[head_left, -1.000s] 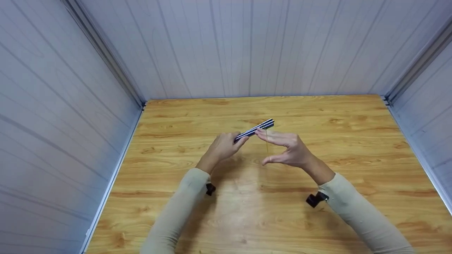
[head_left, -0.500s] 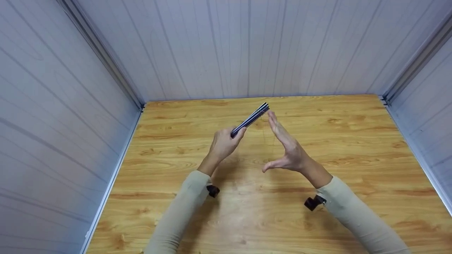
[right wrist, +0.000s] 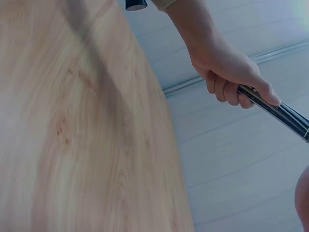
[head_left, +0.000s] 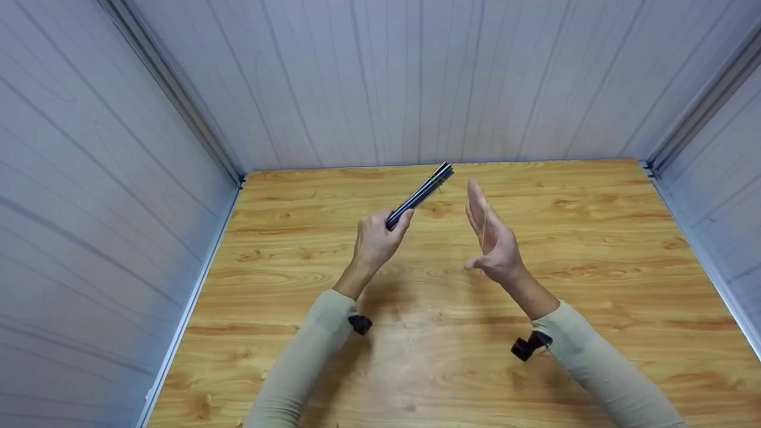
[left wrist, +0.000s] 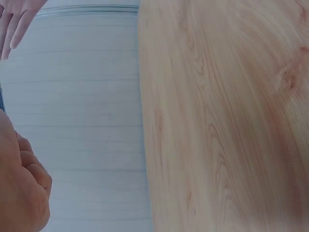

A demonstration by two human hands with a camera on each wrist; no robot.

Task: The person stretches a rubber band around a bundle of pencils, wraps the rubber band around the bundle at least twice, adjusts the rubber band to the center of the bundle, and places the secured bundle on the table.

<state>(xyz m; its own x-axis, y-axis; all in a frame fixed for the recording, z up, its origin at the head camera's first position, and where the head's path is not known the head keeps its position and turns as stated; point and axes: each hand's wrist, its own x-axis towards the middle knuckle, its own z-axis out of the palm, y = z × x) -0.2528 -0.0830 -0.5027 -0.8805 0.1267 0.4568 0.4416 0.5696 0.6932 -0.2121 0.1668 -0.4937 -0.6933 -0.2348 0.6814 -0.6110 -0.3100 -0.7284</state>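
Observation:
My left hand grips the lower end of a bundle of thin dark sticks, which points up and away towards the back wall, above the wooden table. The right wrist view shows the same left hand curled round the bundle. My right hand stands edge-on to the right of the bundle with straight fingers, apart from it, holding nothing firm. A thin pale line, perhaps a rubber band, crosses its palm. In the left wrist view my left hand fills the lower left and the right hand's fingertips show at top left.
Pale panelled walls close the table in at the back and both sides. A black camera mount sits on each sleeve, left and right. Nothing else lies on the wood.
My left hand lifted the bundle and tipped it up towards the back wall. My right hand left the bundle's tip, moved right and turned upright.

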